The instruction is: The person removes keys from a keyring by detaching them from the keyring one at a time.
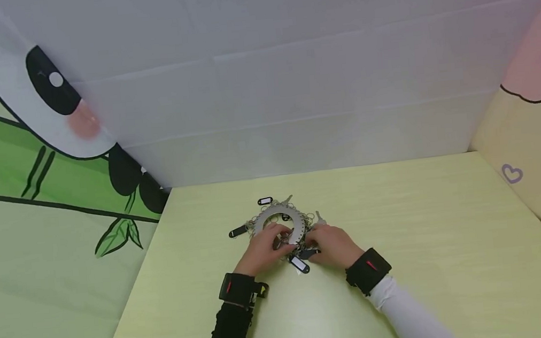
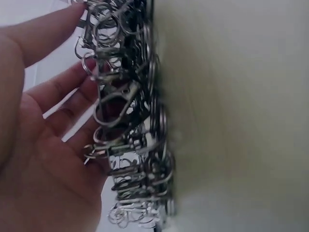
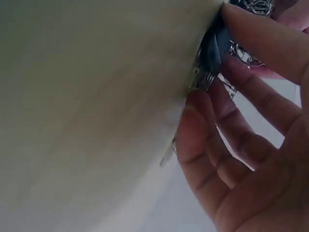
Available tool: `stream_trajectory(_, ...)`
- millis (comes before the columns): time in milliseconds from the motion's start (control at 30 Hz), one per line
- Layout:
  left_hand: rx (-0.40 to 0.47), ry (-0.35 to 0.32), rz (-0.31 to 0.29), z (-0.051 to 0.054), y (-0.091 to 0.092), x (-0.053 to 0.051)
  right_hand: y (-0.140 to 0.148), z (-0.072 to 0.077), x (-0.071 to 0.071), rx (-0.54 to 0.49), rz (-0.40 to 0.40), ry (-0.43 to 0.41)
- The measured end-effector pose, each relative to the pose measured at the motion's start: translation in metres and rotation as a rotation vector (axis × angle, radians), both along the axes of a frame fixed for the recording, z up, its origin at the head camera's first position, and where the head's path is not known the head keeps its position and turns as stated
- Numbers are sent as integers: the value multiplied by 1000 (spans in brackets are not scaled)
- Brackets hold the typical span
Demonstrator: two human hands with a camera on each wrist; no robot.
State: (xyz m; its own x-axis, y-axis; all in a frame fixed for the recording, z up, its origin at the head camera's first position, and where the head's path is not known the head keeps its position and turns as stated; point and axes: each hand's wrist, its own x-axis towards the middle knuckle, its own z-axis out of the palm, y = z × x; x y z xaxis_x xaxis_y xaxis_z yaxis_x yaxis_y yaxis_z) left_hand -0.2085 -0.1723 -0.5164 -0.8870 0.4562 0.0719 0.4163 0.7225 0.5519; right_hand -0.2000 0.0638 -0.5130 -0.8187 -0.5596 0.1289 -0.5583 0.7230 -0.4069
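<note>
A flat silver key ring (image 1: 298, 223) with a notched rim lies on the table, hung all round with small split rings and clasps (image 2: 116, 106). My left hand (image 1: 266, 249) grips its near left part, the thumb on the near side and the fingers reaching over into the middle. At the near right, my right hand (image 1: 333, 245) pinches a dark key tag (image 3: 215, 46) between thumb and fingers. A black tag with a white label (image 1: 299, 264) lies between the hands. A silver key (image 1: 320, 218) sticks out beyond the right fingers.
More black tags, one at the left (image 1: 238, 231) and one at the far side (image 1: 265, 201), fan out from the ring. Another key (image 1: 287, 199) points away. The pale yellow table (image 1: 424, 220) meets a cloth wall (image 1: 294, 108) behind and printed cloths at both sides.
</note>
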Motion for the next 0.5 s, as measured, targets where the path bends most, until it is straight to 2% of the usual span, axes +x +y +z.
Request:
stream_trajectory(233,69,-97,-3,-5,3,-2,2,-3,3,14,-22,34)
stream_trajectory(367,93,-124,-8,-4,4,-1,5,0,3,-42,-1,75)
stream_trajectory(500,101,-130,-9,-2,3,2,7,5,4,-90,21,59)
